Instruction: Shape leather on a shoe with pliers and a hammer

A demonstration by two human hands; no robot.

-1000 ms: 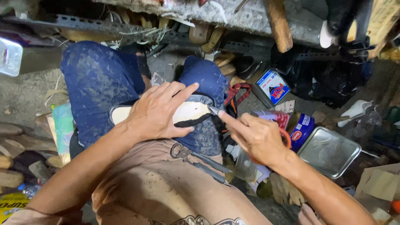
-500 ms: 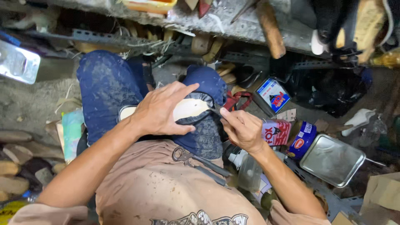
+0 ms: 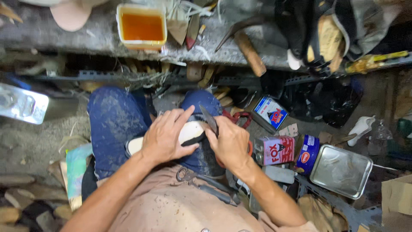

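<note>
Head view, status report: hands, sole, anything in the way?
Left hand pressing white sole on lap. Right hand gripping knife at sole's edge. Nothing between them.

A worn grey tabletop point(image 3: 98, 36) spans the top of a dim, cluttered workshop, an orange-filled tub point(image 3: 142, 26) standing on it. Below the tabletop runs a slotted metal rail point(image 3: 107, 77); farther below, a gritty concrete floor point(image 3: 30, 141) lies strewn with scraps.
</note>
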